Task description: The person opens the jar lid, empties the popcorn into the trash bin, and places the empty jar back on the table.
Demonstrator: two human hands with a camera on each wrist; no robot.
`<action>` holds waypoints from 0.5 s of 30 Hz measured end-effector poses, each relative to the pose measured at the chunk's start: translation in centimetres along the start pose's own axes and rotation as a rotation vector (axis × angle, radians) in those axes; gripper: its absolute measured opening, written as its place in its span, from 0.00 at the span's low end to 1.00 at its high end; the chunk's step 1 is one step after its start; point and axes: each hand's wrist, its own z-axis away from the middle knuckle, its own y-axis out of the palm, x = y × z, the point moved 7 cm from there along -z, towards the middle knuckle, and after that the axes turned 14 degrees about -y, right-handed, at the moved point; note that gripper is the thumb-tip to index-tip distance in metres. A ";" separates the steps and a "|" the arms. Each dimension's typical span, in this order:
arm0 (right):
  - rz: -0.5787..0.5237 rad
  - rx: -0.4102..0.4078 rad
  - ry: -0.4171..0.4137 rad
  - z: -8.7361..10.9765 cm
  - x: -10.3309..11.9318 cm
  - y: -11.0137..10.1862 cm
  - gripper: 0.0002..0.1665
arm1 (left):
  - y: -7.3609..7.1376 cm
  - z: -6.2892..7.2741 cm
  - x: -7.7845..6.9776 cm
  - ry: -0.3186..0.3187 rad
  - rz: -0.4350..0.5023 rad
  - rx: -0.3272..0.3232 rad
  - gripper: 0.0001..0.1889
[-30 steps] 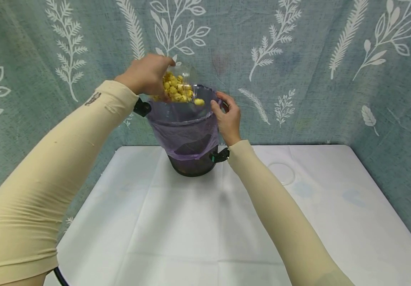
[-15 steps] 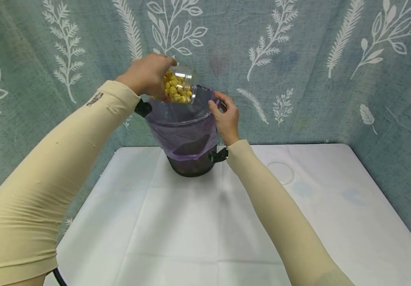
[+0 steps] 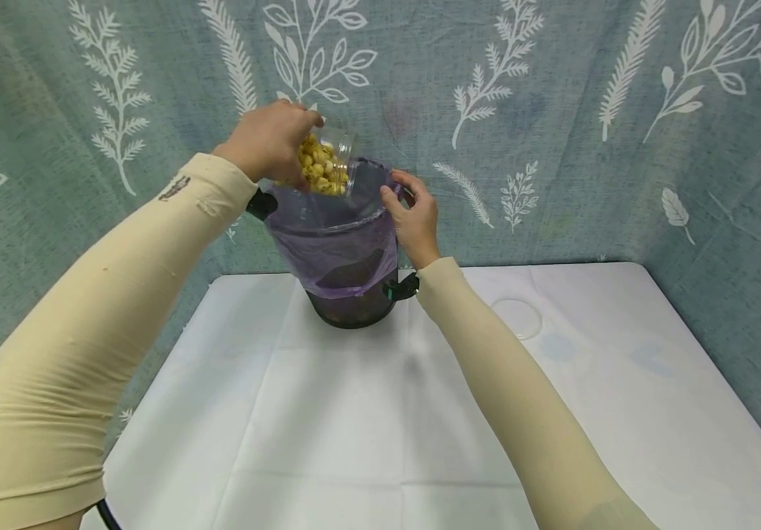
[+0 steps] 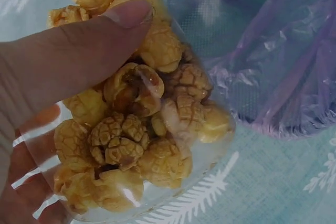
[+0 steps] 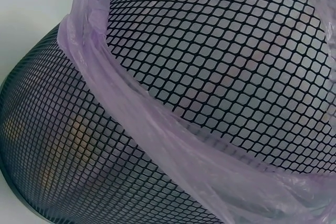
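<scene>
My left hand (image 3: pixel 271 143) grips a clear plastic jar (image 3: pixel 342 147) tipped on its side, its mouth over the opening of a black mesh bin (image 3: pixel 354 313). Yellow caramel popcorn (image 3: pixel 321 165) fills much of the jar; in the left wrist view my thumb (image 4: pixel 94 51) lies across its wall with several fingers behind. A thin purple bin bag (image 3: pixel 334 258) lines the bin and folds down over its rim. At the bin's right side my right hand (image 3: pixel 416 221) pinches the bagged rim between thumb and fingers. Yellowish shapes (image 5: pixel 79 137) show faintly through the mesh in the right wrist view.
The bin stands near the back of a table with a white cloth (image 3: pixel 327 412). A clear round lid or ring (image 3: pixel 518 318) lies right of it. Close behind hangs a teal leaf-patterned curtain (image 3: pixel 553 199).
A popcorn piece at the jar's mouth a second ago is gone from there. The jar's tilt has shifted slightly, and the popcorn inside looks less. The right hand stays at the rim.
</scene>
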 end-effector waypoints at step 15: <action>0.054 0.021 0.005 -0.1 -2.4 -0.3 0.25 | 0.4 -0.2 -0.6 0.017 -0.046 0.012 0.51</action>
